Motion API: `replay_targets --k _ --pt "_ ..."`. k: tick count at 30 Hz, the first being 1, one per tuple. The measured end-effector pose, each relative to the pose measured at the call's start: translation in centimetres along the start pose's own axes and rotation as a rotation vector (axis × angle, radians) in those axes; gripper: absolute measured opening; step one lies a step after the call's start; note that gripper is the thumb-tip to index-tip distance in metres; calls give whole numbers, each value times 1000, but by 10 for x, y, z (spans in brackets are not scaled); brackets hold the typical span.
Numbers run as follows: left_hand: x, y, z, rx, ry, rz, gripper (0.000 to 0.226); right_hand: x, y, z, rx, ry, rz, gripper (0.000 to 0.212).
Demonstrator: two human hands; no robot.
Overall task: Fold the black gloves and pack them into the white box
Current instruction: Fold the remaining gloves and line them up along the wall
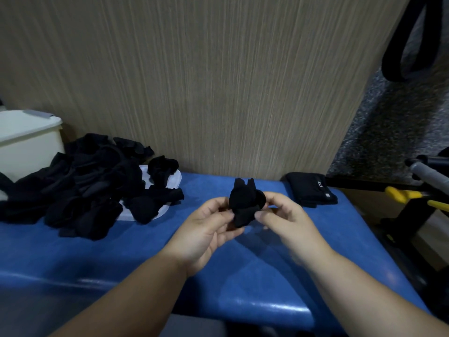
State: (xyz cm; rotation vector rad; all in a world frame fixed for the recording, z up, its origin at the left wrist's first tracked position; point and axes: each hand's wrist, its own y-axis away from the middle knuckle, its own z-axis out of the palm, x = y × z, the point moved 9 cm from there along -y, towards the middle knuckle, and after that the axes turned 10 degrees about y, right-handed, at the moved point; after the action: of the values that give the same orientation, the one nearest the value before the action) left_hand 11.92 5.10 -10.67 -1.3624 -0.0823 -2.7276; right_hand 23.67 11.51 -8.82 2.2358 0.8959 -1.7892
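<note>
- Two hands meet over the near half of the blue table [243, 276]. The left hand [206, 229] pinches the lower left edge of one black glove [243, 203] between thumb and fingers, and the right hand [281, 220] pinches its right side in the same way.
- One glove is thus held clear of the table. It is bunched into a small lump with its finger ends sticking up toward twelve o'clock, so I judge its fold to be under way and not finished.
- Many more gloves lie in a loose heap [85, 186] at nine to ten o'clock from the held one, spilling over a flat white lid [175, 177]. They look unfolded and seem to be the bulk of the work left.
- At two o'clock from the hands, a flat folded black bundle [311, 188] with a small white label lies near the table's far right edge. I cannot tell whether it is gloves.
- Farthest off, at ten o'clock and just behind the heap, stands the white box [26, 142]. Its top looks covered and its inside is hidden, so nothing can be seen packed yet.
- Behind everything rises a wood-grain wall [218, 81].
</note>
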Motion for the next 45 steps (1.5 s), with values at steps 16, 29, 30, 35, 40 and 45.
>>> replay_targets --k 16,29,30,35,40,45 --pt "-5 0 -8 101 -405 24 18 5 3 -13 171 221 40 36" --pt "8 -3 -23 263 -598 205 29 -4 6 -7 179 490 -49 32" --pt "10 -3 -28 299 -619 213 31 -4 7 -6 167 484 -56 31" --pt "16 0 -37 389 -653 230 34 -3 7 3 76 412 -69 27" --pt "18 1 -40 381 -614 235 29 2 7 5 13 106 6 34" --pt "24 2 -35 372 -594 305 38 28 13 2 34 -133 477 57"
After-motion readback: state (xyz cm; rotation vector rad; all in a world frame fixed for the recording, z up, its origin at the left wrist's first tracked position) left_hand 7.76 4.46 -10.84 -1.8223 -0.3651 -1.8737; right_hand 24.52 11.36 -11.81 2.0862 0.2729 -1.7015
